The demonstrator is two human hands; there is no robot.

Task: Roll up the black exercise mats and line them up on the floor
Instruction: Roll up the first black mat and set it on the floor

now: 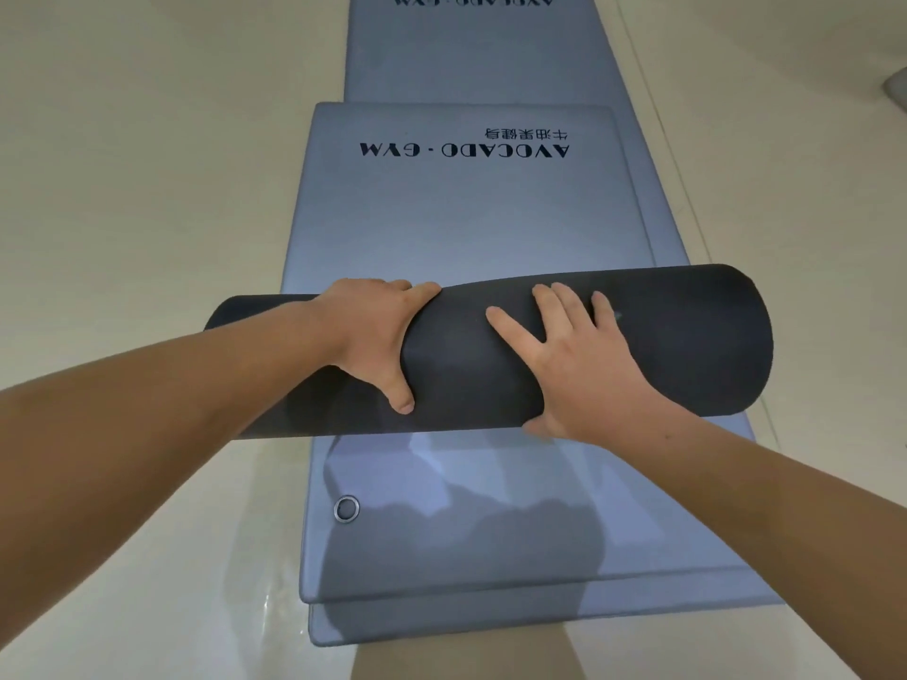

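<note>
Lying crosswise over a stack of flat mats, the black rolled-up foam exercise mat (491,355) sits in the middle of the view, with both ends reaching past the stack's side edges and its right end looking fatter than its left. The left grip (373,336), the person's bare left hand, holds the roll left of its middle: the fingers curl over the far top side and the thumb presses down on the near face. The right grip (584,365), the bare right hand, lies on the roll right of its middle with fingers straight and spread over the curved surface, not clenched, and the thumb is down at the roll's near lower edge. Both forearms reach in from the lower corners. Whether the roll rests on the stack or is held just above it cannot be told. Under it lies a flat grey-blue rectangular mat (466,213), printed "AVOCADO · GYM" upside down with a line of smaller characters beside it. A round metal eyelet (346,508) is set near this mat's near left corner, and the shadow of the roll and hands falls across its near part. A second grey-blue mat (540,615) peeks out beneath it along the near and right edges. A third grey-blue mat (471,51) with the same lettering lies farther away. All rest on a glossy cream floor (147,164).
</note>
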